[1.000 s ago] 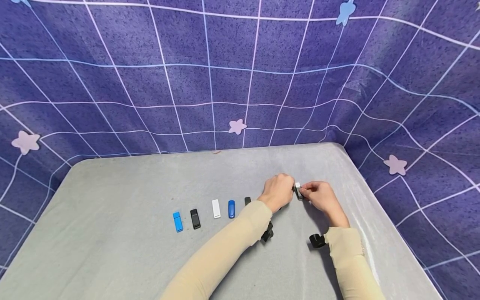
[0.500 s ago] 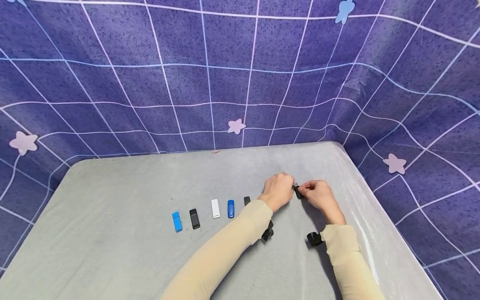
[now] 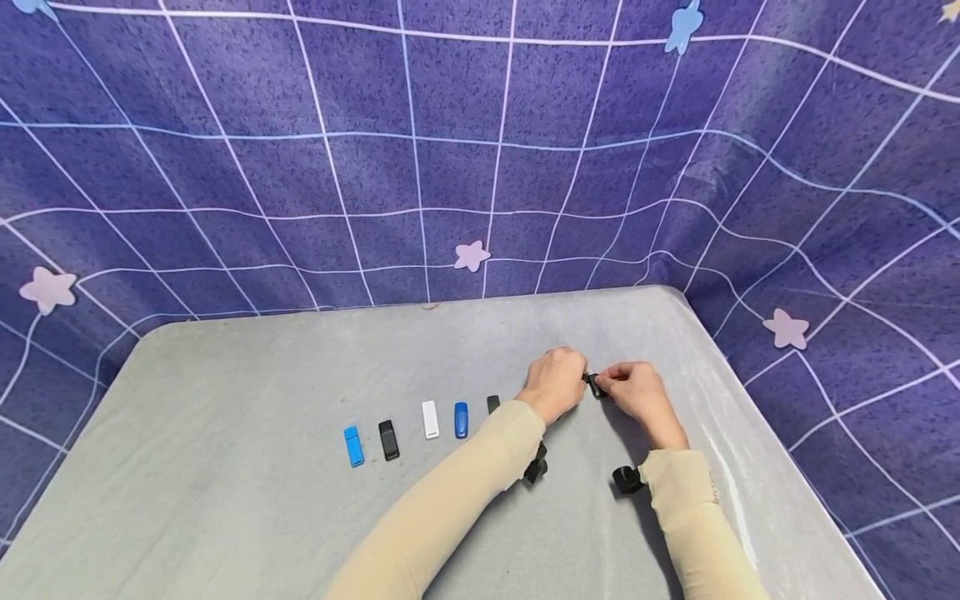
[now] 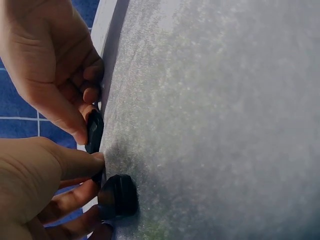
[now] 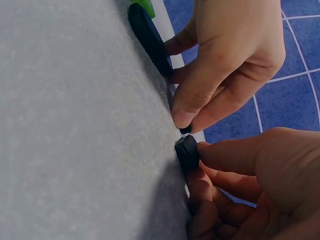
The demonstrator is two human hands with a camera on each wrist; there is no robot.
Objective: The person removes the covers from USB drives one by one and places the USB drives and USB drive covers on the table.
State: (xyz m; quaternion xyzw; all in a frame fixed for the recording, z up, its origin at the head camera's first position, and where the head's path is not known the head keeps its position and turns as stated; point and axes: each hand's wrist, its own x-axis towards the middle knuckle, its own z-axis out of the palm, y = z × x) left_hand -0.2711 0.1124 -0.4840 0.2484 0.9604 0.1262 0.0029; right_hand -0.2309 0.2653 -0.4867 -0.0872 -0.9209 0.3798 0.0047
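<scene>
The left sleeve [image 3: 450, 504] and right sleeve [image 3: 697, 525] are long, plain and pale beige, lightly wrinkled near the wrists. A small black camera [image 3: 536, 464] sits at the left cuff [image 3: 528, 422], a rounded black one [image 3: 627, 479] at the right cuff [image 3: 671, 467].

purple gridded curtain [image 3: 270, 175] with pink star [image 3: 472, 256], behind grey cloth-covered table [image 3: 247, 400]

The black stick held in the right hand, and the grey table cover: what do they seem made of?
Black stick: probably hard plastic, fairly smooth, given its crisp edges and faint sheen, though metal is possible.
Grey table cover: seemingly cloth, mostly matt, with soft creases and fine grain.
</scene>
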